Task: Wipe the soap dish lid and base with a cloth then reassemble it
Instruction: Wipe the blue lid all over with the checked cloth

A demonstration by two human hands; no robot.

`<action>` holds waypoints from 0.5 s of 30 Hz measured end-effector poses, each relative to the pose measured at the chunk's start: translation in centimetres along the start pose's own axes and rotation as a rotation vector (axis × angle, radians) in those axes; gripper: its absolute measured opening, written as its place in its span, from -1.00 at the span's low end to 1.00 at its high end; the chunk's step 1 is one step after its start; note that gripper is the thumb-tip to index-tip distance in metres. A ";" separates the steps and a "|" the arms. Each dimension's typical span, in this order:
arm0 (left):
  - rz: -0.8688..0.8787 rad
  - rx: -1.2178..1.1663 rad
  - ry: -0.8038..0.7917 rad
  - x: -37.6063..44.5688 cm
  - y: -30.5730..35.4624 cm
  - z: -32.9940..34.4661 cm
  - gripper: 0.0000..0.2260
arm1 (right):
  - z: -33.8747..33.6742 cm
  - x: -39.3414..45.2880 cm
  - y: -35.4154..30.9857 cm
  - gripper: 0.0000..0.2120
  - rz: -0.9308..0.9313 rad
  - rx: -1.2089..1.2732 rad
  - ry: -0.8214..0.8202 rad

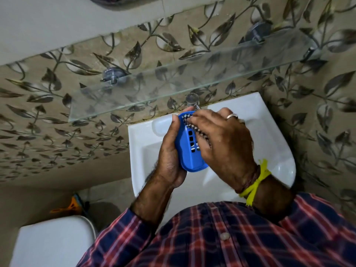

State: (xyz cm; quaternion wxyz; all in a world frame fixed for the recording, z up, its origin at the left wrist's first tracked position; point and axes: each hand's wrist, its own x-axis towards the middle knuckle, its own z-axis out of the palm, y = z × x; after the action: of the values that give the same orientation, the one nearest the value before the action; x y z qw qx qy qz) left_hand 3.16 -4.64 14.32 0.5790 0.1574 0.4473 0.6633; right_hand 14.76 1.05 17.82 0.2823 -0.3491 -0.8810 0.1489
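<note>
A blue plastic soap dish part (189, 153) with rectangular slots is held upright over the white sink (269, 132). My left hand (170, 157) cups it from the left side. My right hand (221, 143) presses a dark, white-speckled cloth (187, 118) against its slotted face and top edge. Most of the cloth is hidden under my right fingers. I cannot tell whether this part is the lid or the base, and no second part is in view.
A glass shelf (173, 93) juts from the leaf-patterned tiled wall just above the sink. A chrome tap (192, 100) sits at the sink's back edge, close to my fingertips. A white toilet cistern (52, 241) stands at the lower left, with an orange-handled tool (74, 205) behind it.
</note>
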 end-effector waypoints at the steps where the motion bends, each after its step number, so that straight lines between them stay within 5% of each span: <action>1: 0.016 0.017 0.008 0.0 -0.1 -0.2 -0.58 | 0.1 -0.4 -0.2 -0.66 -0.032 -0.008 0.001; 15: 0.048 0.095 0.108 0.2 -0.6 -0.7 -0.52 | 0.9 -0.1 0.6 -0.82 0.096 -0.045 0.062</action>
State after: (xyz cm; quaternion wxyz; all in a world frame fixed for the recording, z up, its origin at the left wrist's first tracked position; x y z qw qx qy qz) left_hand 2.92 -4.76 13.43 0.5297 0.1592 0.5051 0.6625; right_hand 14.58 1.32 16.82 0.2941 -0.4015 -0.8573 0.1317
